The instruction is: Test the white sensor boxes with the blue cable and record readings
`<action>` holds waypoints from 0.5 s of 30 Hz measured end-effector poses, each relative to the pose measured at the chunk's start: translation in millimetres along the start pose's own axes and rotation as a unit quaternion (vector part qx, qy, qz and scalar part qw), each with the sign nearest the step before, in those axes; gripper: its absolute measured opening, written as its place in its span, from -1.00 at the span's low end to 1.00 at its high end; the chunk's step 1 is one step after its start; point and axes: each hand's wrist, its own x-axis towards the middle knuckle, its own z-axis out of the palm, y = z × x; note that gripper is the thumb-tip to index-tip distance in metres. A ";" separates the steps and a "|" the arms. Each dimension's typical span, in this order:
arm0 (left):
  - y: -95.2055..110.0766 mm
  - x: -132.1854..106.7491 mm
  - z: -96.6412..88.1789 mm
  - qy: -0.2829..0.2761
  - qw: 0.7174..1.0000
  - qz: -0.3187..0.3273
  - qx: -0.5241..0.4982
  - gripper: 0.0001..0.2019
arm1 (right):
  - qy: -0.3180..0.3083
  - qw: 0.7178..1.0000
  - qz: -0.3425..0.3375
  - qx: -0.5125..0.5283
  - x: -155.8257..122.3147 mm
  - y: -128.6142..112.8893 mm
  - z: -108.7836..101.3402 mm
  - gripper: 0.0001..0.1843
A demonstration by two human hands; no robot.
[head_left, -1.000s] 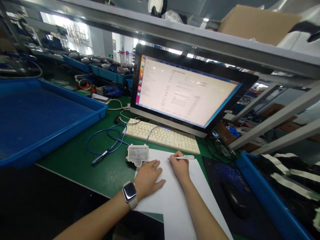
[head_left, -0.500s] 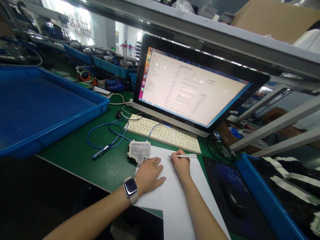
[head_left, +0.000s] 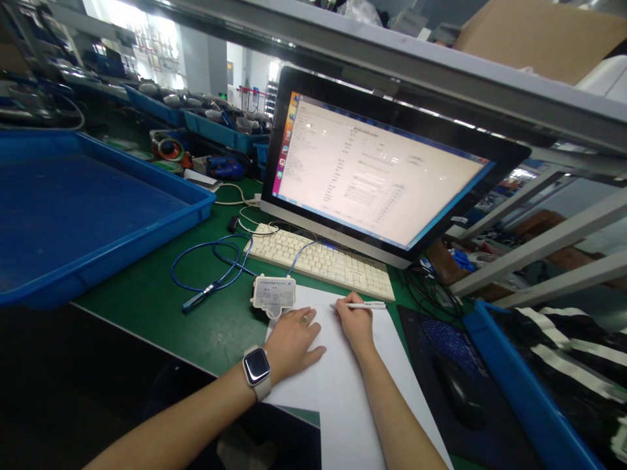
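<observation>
My left hand [head_left: 292, 341] lies flat, fingers apart, on a white sheet of paper [head_left: 343, 385] on the green bench, with a watch on its wrist. Just beyond its fingertips sits a small white box-shaped device [head_left: 273, 294] with a blue cable [head_left: 206, 261] running from it. My right hand [head_left: 355, 324] is closed on a white pen [head_left: 360, 305], its tip resting near the top of the paper.
A cream keyboard [head_left: 318, 260] and a lit monitor [head_left: 377, 176] stand behind the paper. A large blue tray [head_left: 147, 225] is at the left. A black mouse [head_left: 453, 390] on a dark pad and a blue bin edge [head_left: 514, 385] are at the right. A metal shelf runs overhead.
The view has tilted down slightly since a second ago. Both hands stay in place on the paper; the small red light on the white device half a second ago no longer shows.
</observation>
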 end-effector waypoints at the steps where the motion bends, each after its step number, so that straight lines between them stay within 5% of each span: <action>1: 0.3 0.1 -0.7 -0.001 1.000 0.001 0.000 -0.71 | -0.001 1.000 0.000 0.000 0.0 0.0 0.2 -0.82; 15: 0.6 0.1 -1.9 -0.011 1.000 -0.003 0.001 -0.70 | 0.001 1.000 -0.009 -0.011 -0.2 0.5 0.8 -0.81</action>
